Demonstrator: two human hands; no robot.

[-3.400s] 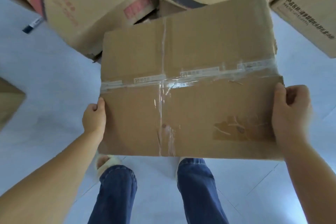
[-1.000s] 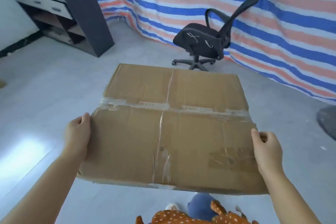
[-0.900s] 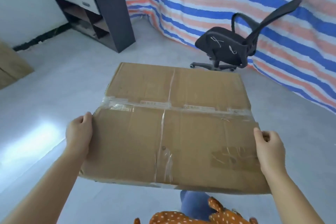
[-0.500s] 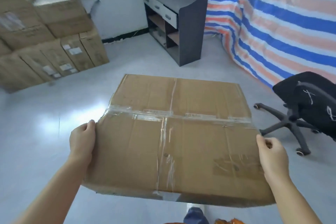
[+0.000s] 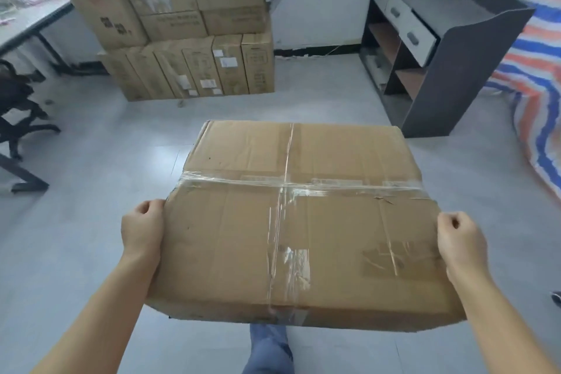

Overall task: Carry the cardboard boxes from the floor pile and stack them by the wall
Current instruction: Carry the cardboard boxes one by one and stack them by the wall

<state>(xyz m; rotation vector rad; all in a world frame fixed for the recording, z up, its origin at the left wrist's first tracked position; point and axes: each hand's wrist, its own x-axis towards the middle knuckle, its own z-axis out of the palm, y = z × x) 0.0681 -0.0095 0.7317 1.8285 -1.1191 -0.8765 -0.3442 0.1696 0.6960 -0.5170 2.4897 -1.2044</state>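
Observation:
I hold a large flat cardboard box (image 5: 300, 222), sealed with clear tape in a cross, level in front of me above the floor. My left hand (image 5: 142, 229) grips its left edge and my right hand (image 5: 461, 241) grips its right edge. A stack of cardboard boxes (image 5: 182, 30) stands against the white wall ahead and to the left: a row of upright narrow boxes at the bottom, several larger boxes on top.
A dark shelf unit with drawers (image 5: 431, 39) stands at the right by the wall. A striped tarp (image 5: 534, 76) hangs at the far right. A desk (image 5: 27, 24) and a black chair (image 5: 15, 106) are at the left. Grey floor (image 5: 106, 161) lies between me and the stack.
I lifted the box from the floor pile and turned left with it. The office chair slid out of view to the right; the stack by the wall now lies nearly straight ahead.

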